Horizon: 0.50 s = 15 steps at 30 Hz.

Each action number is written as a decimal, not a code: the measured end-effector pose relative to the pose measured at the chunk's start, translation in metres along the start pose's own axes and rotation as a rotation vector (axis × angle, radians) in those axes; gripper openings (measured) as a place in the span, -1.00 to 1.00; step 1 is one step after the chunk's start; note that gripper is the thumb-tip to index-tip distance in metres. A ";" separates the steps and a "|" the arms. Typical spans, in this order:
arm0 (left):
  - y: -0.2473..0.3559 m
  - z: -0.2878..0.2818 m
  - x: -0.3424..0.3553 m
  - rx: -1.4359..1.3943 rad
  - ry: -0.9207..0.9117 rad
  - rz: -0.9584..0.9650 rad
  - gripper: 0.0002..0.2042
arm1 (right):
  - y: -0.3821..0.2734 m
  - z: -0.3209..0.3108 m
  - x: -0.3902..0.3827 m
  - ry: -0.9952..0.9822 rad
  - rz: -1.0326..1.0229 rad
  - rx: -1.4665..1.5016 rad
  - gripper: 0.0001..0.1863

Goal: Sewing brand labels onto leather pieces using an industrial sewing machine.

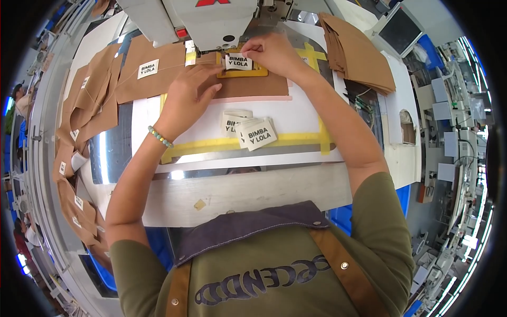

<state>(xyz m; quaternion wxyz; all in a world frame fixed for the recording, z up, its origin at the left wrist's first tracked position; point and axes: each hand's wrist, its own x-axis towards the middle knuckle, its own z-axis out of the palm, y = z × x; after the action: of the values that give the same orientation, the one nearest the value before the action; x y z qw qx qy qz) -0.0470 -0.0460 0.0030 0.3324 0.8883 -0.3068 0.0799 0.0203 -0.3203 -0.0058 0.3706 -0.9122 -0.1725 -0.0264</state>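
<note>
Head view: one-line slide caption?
Left hand and right hand at a yellow frame around a white label on brown material, by a machine head.

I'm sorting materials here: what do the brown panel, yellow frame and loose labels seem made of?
Brown panel: probably matte fabric, judging by its dull, even surface.
Yellow frame: perhaps painted metal or plastic; smooth, uniformly coloured.
Loose labels: likely matte cloth, possibly card; flat, off-white, dark-lettered.

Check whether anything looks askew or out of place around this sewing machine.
A small yellowish patch sits alone on the pale table edge, perhaps a scrap or tape residue. The loose white labels overlap at uneven angles.
</note>
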 end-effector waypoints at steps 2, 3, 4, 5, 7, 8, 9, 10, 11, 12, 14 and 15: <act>-0.005 0.006 0.004 -0.047 -0.007 0.109 -0.57 | -0.003 0.000 0.000 -0.025 -0.016 -0.047 -0.78; -0.008 0.010 0.006 -0.046 -0.003 0.112 -0.57 | -0.004 -0.002 0.000 -0.023 -0.019 -0.050 -0.78; -0.010 0.013 0.009 -0.034 -0.019 0.129 -0.55 | -0.005 -0.004 -0.001 -0.035 -0.014 -0.040 -0.78; -0.012 0.016 0.011 -0.022 -0.035 0.145 -0.54 | -0.006 -0.005 -0.001 -0.046 -0.008 -0.030 -0.78; -0.015 0.020 0.014 0.000 -0.067 0.144 -0.54 | -0.008 -0.006 -0.005 -0.060 -0.022 -0.078 -0.78; -0.016 0.022 0.016 0.022 -0.103 0.141 -0.54 | -0.010 -0.006 -0.007 -0.075 -0.034 -0.123 -0.78; -0.018 0.023 0.017 0.021 -0.100 0.141 -0.54 | -0.009 -0.005 -0.010 -0.076 -0.035 -0.125 -0.78; -0.019 0.025 0.018 0.069 -0.114 0.177 -0.53 | -0.007 -0.003 -0.014 -0.034 -0.098 -0.153 -0.78; -0.021 0.026 0.018 0.117 -0.128 0.212 -0.52 | -0.005 -0.002 -0.018 0.008 -0.162 -0.180 -0.78; -0.023 0.027 0.018 0.114 -0.126 0.211 -0.52 | -0.001 -0.005 -0.021 0.006 -0.161 -0.182 -0.78; -0.025 0.027 0.017 0.116 -0.128 0.224 -0.50 | 0.004 -0.011 -0.029 0.033 -0.377 -0.283 -0.82; -0.027 0.026 0.016 0.114 -0.128 0.221 -0.50 | 0.006 -0.012 -0.032 0.029 -0.377 -0.282 -0.82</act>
<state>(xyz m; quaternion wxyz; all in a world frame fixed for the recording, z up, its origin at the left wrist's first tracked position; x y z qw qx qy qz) -0.0196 -0.0548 -0.0264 0.2504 0.8698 -0.4182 0.0766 -0.0073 -0.3415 -0.0069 0.2304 -0.9062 -0.3290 -0.1323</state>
